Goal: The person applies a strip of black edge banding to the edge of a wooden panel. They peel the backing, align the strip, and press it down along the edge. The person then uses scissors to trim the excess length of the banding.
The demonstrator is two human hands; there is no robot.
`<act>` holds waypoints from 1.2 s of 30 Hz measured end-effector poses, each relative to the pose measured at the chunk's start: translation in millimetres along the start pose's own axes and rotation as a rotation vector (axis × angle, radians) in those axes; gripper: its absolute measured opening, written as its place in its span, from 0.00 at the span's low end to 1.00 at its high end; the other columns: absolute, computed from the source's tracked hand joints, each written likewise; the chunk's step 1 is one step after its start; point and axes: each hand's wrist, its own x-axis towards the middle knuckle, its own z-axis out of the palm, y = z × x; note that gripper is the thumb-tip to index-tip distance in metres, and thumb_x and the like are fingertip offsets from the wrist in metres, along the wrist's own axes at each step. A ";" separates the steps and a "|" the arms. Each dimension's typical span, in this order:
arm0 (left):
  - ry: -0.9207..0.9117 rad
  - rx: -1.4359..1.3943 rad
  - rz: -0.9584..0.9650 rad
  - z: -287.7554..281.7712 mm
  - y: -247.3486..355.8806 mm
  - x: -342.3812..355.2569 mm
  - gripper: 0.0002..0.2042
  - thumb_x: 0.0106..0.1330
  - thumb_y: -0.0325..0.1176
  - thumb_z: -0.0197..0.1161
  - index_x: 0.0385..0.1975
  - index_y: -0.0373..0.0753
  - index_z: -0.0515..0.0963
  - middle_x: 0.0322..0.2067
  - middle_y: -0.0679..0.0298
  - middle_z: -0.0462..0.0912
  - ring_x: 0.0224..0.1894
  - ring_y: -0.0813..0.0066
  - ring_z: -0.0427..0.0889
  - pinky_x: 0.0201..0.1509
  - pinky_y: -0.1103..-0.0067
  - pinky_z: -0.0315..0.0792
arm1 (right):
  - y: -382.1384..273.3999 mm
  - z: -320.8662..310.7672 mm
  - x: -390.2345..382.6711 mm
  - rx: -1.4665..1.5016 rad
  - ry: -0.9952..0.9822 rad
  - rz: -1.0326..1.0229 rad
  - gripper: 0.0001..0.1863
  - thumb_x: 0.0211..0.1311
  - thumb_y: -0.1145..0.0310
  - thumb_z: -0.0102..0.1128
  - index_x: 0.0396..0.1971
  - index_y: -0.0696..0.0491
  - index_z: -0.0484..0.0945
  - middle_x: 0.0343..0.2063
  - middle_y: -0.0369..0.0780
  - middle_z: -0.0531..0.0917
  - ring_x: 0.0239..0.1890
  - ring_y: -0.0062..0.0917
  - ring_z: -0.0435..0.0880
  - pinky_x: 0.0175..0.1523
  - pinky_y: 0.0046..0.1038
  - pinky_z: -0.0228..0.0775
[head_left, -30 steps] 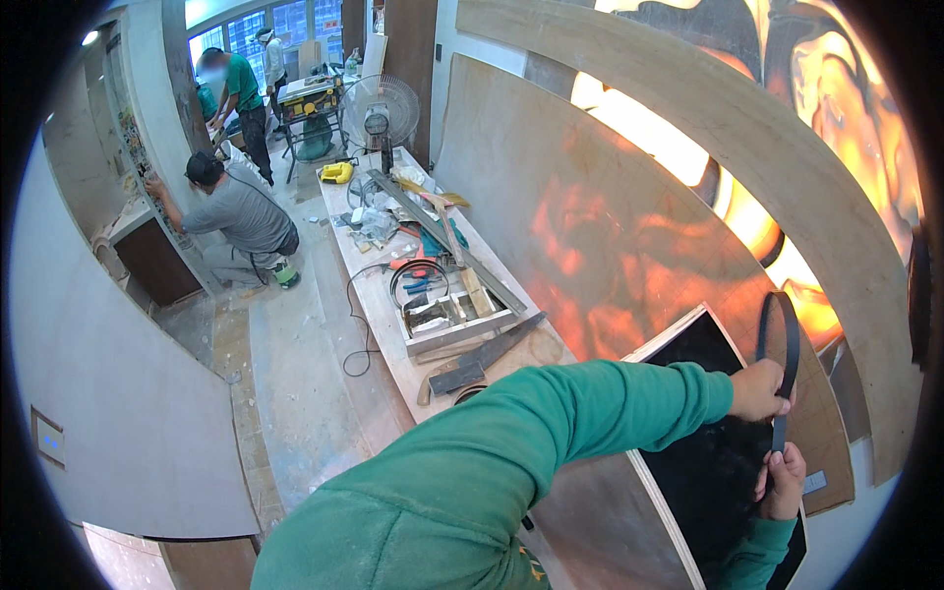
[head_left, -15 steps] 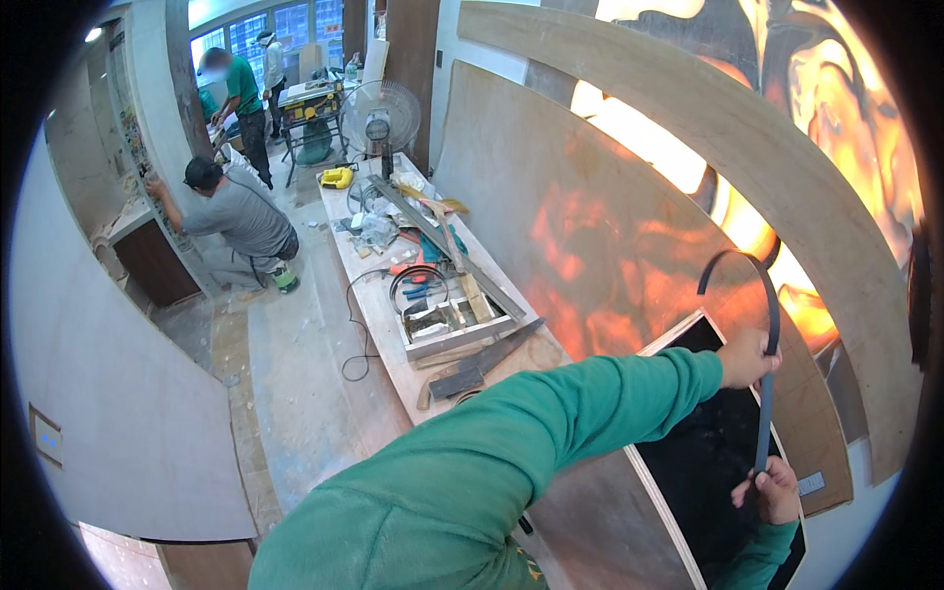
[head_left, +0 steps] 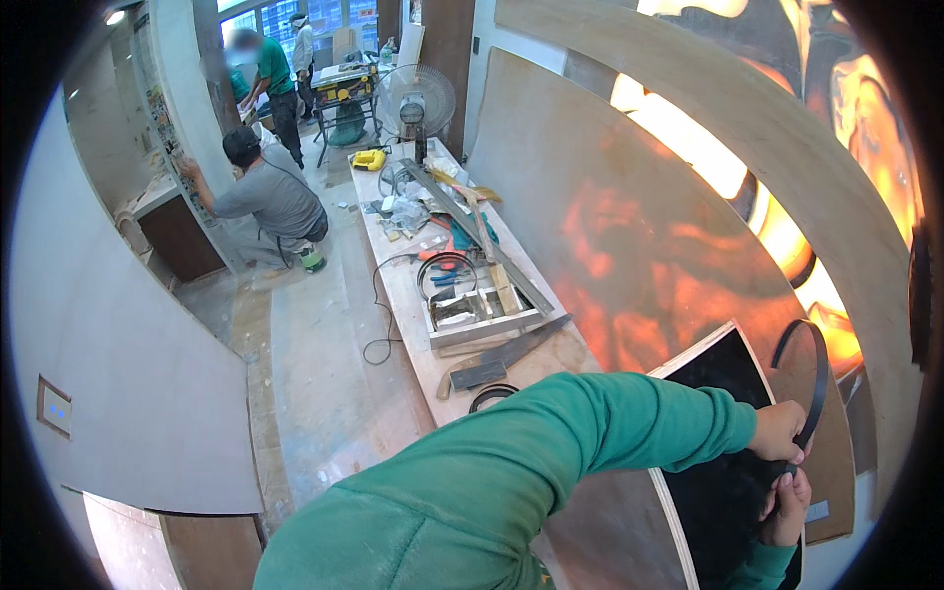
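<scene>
Lower right of the frame: the curved dark strip (head_left: 822,372) could spring or twist loose, its bend probably storing tension, should either pinch slacken; your left hand (head_left: 780,431) pinches it between thumb and fingers; your right hand (head_left: 789,509) appears to pinch it just below, contact partly hidden; above your left fingers its free length arches, right of the black panel (head_left: 713,482).
</scene>
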 end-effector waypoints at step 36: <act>-0.049 0.100 0.046 -18.8 -5.1 8.6 0.08 0.55 0.25 0.69 0.33 0.32 0.80 0.26 0.61 0.83 0.27 0.72 0.82 0.34 0.74 0.77 | -9.5 20.4 2.9 -0.135 0.057 -0.021 0.17 0.75 0.56 0.50 0.31 0.54 0.69 0.15 0.35 0.71 0.09 0.19 0.69 0.13 0.20 0.60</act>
